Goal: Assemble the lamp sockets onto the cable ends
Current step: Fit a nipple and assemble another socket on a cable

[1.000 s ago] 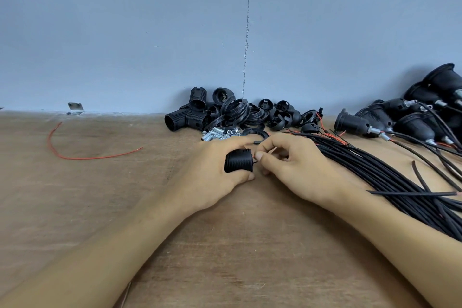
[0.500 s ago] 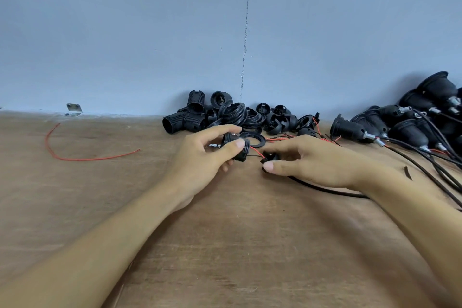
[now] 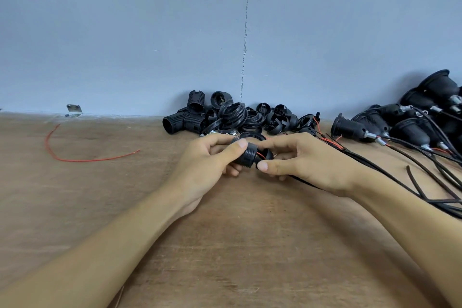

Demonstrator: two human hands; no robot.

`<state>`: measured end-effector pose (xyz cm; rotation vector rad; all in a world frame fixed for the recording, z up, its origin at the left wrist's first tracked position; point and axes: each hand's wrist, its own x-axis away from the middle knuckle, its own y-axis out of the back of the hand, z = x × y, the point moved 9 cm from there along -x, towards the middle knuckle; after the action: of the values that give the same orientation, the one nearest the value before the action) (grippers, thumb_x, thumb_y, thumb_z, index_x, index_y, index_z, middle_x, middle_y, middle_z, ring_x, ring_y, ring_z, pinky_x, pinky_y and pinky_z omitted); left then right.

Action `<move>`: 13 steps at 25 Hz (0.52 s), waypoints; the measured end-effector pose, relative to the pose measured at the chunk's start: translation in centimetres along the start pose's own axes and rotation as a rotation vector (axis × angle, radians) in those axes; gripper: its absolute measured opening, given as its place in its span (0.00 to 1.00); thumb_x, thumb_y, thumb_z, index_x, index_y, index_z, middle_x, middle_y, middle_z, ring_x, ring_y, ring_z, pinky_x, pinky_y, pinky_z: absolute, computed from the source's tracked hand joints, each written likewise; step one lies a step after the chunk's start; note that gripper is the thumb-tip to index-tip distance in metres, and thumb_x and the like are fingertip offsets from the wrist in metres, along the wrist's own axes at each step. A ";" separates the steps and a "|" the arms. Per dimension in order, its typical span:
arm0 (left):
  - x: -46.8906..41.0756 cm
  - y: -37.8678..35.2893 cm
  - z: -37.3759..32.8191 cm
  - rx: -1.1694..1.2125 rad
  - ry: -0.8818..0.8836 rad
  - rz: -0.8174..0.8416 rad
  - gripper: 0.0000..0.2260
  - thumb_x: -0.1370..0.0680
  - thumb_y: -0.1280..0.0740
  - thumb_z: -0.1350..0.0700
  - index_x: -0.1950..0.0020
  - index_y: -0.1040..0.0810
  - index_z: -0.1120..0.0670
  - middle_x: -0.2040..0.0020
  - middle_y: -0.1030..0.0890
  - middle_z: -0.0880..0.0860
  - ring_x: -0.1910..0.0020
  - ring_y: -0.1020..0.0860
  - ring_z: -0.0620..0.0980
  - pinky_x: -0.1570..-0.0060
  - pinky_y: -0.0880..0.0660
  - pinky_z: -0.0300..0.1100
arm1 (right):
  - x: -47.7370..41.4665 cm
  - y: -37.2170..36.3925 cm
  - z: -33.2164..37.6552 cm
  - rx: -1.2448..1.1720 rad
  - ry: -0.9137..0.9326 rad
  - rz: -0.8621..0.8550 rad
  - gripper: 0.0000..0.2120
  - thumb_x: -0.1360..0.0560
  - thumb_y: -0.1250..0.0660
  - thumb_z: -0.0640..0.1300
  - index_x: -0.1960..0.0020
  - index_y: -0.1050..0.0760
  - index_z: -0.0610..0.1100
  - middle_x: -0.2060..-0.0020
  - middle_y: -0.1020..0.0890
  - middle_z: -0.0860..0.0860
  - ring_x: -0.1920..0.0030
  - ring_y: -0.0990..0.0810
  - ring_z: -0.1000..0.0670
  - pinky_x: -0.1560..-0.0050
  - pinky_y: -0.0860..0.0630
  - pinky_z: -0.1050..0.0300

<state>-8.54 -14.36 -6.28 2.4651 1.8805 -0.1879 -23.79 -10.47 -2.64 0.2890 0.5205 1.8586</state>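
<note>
My left hand point(image 3: 212, 157) grips a black threaded socket shell point(image 3: 247, 156) between thumb and fingers, just above the wooden table point(image 3: 250, 245). Right beside it, my right hand point(image 3: 307, 160) holds a black socket cap point(image 3: 267, 154) with thumb and fingers; thin red wire runs between the two parts. A black cable point(image 3: 302, 181) leaves under my right hand toward the right. The cap is mostly hidden by my fingers.
A heap of loose black socket shells and rings point(image 3: 225, 117) lies by the blue wall. Assembled sockets with cables point(image 3: 400, 125) are piled at the right, with their black cables point(image 3: 435, 172) spread over the table. A loose red wire point(image 3: 75, 157) lies at the left.
Both hands have come together at the centre. The shell and the cap, apart half a second ago, now sit close to each other.
</note>
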 end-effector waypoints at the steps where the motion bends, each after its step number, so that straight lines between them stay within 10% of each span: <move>1: 0.0 0.1 0.0 0.009 0.002 -0.015 0.13 0.22 0.28 0.54 0.42 0.18 0.60 0.55 0.13 0.59 0.62 0.19 0.50 0.61 0.22 0.40 | 0.0 -0.1 -0.1 -0.009 -0.005 -0.002 0.17 0.24 0.27 0.42 0.36 0.20 0.51 0.63 0.20 0.58 0.63 0.24 0.57 0.59 0.25 0.62; 13: 0.0 0.5 0.4 0.028 0.000 -0.067 0.14 0.23 0.26 0.55 0.39 0.19 0.59 0.51 0.13 0.57 0.57 0.17 0.56 0.51 0.20 0.49 | 0.2 0.3 -0.1 0.123 0.027 -0.185 0.23 0.30 0.21 0.45 0.38 0.23 0.50 0.58 0.14 0.59 0.61 0.19 0.60 0.52 0.23 0.65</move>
<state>-8.13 -14.52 -6.66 2.4211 1.9757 -0.2186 -24.14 -10.37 -2.61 0.2878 0.6596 1.6561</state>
